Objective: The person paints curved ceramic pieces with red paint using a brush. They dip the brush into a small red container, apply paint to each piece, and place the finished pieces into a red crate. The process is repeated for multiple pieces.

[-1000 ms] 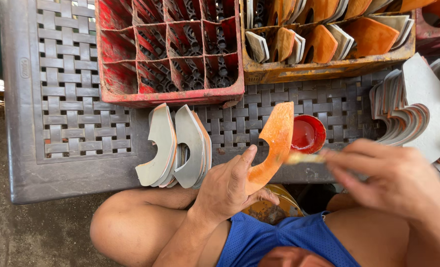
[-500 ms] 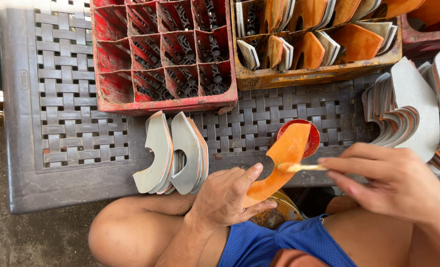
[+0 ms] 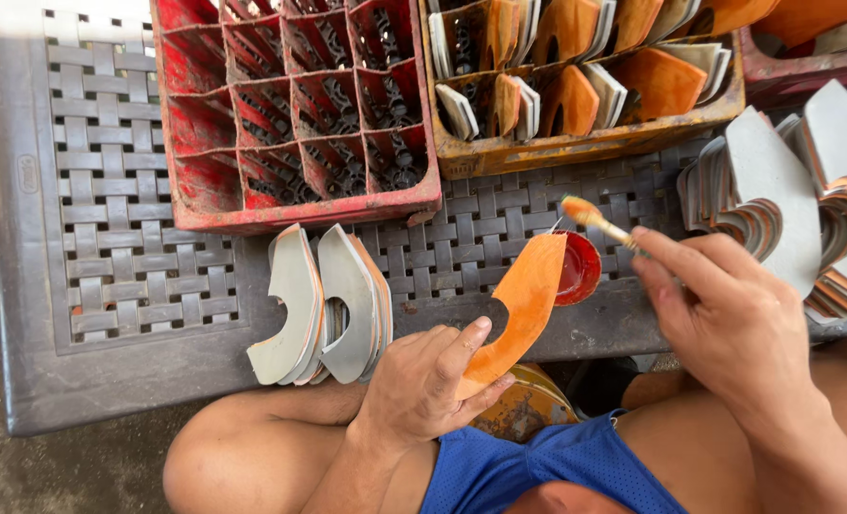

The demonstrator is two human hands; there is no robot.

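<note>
My left hand (image 3: 433,385) grips an orange-coated, curved flat piece (image 3: 523,305) with a notch cut in one edge, holding it tilted over the table's front edge. My right hand (image 3: 728,319) pinches a small brush (image 3: 595,221) whose tip is loaded with orange glue and raised above the piece. A small red pot (image 3: 580,271) of the orange glue sits on the table just behind the piece. Left of my left hand, a short stack of grey pieces (image 3: 323,305) leans on edge.
A grey woven-pattern plastic table (image 3: 109,238) carries a red divided crate (image 3: 290,105) with bare compartments and an orange crate (image 3: 585,143) filled with coated pieces. More grey pieces (image 3: 785,200) pile at the right. A yellowish tin (image 3: 528,409) sits between my knees.
The right hand lifted the brush up off the orange piece, its tip now above the red pot. The left hand keeps hold of the piece, tilted slightly more.
</note>
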